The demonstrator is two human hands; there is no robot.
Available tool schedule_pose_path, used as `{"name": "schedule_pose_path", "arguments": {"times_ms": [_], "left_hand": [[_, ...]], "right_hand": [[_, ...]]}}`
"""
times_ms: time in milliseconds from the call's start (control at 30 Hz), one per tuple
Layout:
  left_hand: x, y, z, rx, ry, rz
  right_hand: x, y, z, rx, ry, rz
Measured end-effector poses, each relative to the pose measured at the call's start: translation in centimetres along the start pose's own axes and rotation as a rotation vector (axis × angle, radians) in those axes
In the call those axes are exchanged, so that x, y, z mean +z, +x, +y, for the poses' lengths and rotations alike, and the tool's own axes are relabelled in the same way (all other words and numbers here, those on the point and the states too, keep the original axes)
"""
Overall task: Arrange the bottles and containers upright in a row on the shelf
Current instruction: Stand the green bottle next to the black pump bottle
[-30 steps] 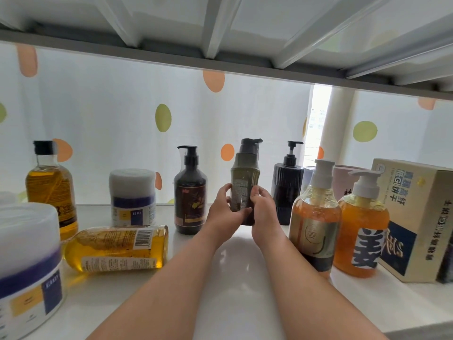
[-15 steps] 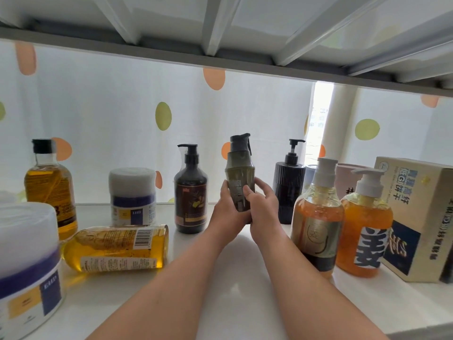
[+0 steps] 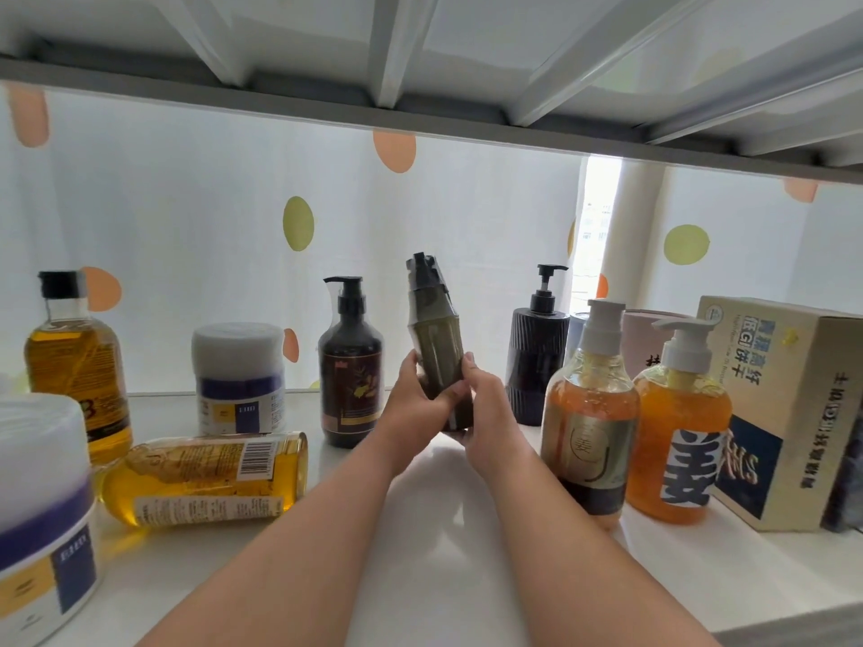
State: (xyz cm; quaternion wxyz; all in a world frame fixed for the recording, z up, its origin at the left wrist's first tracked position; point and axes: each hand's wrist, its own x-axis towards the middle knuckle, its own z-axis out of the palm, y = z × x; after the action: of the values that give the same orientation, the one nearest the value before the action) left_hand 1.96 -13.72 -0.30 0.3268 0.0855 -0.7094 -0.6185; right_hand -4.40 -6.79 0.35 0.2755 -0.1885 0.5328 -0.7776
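While held, bottle point(image 3: 436, 354) seemingly clears pumps point(image 3: 350, 380).

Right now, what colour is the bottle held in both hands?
Olive green bottle with a black pump; head view shows it best.

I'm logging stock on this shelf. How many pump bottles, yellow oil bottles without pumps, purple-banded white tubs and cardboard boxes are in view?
Pump bottles: 5, counting the olive bottle in the hands
Yellow oil bottles: 2, one lying down
White tubs: 2
Cardboard boxes: 1
Total: 10
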Motion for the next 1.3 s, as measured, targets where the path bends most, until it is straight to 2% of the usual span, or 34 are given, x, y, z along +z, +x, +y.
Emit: {"name": "schedule_pose_path", "arguments": {"times_ms": [133,367,467,533,700,833,1033,1300], "left_hand": [[-0.7,0.2,-0.3,0.052,0.151,-0.037],[-0.1,0.8,-0.3,0.04,0.359,0.126],[0.6,0.8,-0.2,0.114,0.431,0.138],[1.1,0.6,0.0,0.148,0.388,0.129],[1.0,0.4,-0.3,0.083,0.163,0.052],[0.8,0.4,-0.7,0.004,0.137,-0.018],[0.4,0.5,-0.7,-0.075,0.048,-0.036],[0.6,0.7,-0.8,-0.154,-0.05,-0.029]], "right_hand": [[0.2,0.8,0.3,-0.037,-0.02,0.063],[0.1,1.7,1.5,-0.205,-0.212,0.287],[-0.1,1.5,1.5,-0.31,-0.289,0.331],[-0.2,1.4,1.3,-0.352,-0.344,0.349],[-0.3,1.5,1.4,-0.362,-0.384,0.36],[-0.5,1.9,1.3,-0.336,-0.393,0.327],[-0.8,2.3,1.7,-0.266,-0.373,0.282],[-0.4,1.4,0.9,-0.177,-0.316,0.389]]}}
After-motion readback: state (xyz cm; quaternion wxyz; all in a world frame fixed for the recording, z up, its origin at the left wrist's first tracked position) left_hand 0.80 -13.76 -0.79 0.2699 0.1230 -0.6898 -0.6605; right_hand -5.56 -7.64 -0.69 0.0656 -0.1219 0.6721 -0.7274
